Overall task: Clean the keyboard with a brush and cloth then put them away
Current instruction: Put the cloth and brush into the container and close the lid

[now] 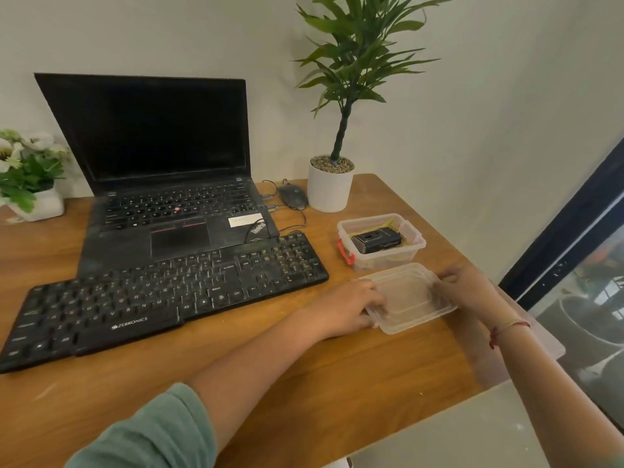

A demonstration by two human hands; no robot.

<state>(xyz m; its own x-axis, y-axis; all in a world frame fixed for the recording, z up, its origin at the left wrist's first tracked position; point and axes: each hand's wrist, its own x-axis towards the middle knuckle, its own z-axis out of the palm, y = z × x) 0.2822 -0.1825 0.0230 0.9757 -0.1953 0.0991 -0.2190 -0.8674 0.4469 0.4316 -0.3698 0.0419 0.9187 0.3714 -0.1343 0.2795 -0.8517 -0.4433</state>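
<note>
One brown wooden desk with a visible grain is seen. One black laptop is stood open on it, and one flat black keyboard is laid slantwise just before it. Two plants are set in white pots: a tall leafy one and a flowering one. One clear plastic box with a red clasp is placed right of the keyboard, with a black block inside. One clear rectangular lid is gripped at its ends by the left hand and right hand, fingers curled on its rim. One black mouse is laid beside the tall plant.
</note>
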